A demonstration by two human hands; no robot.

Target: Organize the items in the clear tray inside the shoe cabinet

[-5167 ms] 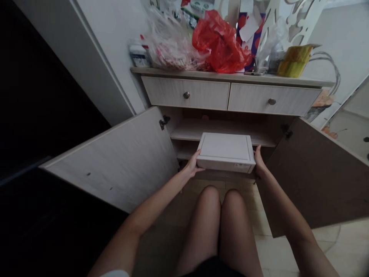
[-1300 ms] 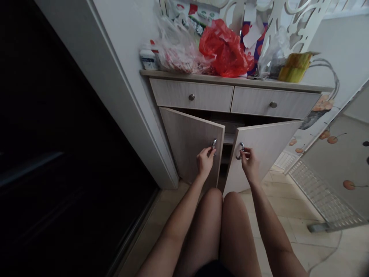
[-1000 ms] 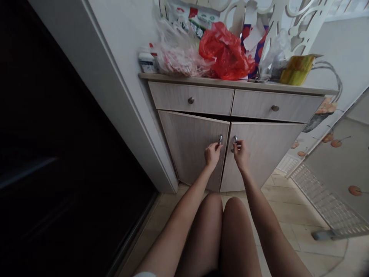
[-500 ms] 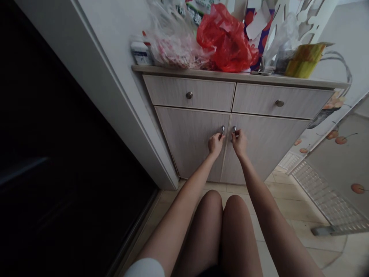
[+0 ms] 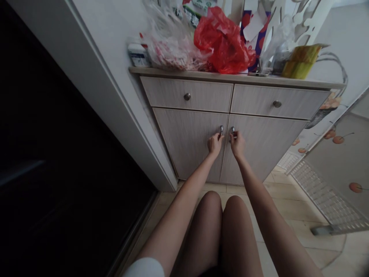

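A pale wood-grain cabinet has two lower doors, the left door (image 5: 187, 142) and the right door (image 5: 262, 146), both closed. My left hand (image 5: 215, 144) pinches the metal handle (image 5: 221, 129) of the left door near the middle seam. Just across the seam, my right hand (image 5: 238, 144) has its fingers closed on the matching handle (image 5: 233, 129) of the right door. The upper part of each handle shows above the fingers; the lower parts are hidden by them.
Above the doors are two closed drawers with round knobs (image 5: 187, 96). On the cabinet top lie a red plastic bag (image 5: 225, 42), a clear bag (image 5: 175, 50), a white bottle (image 5: 138, 55) and a yellow packet (image 5: 301, 61). A dark doorway (image 5: 57, 154) is at left, a patterned screen (image 5: 337, 165) at right.
The view has shifted slightly, so the cabinet appears a little further left. Both hands stay at the same handles, and the doors remain closed.
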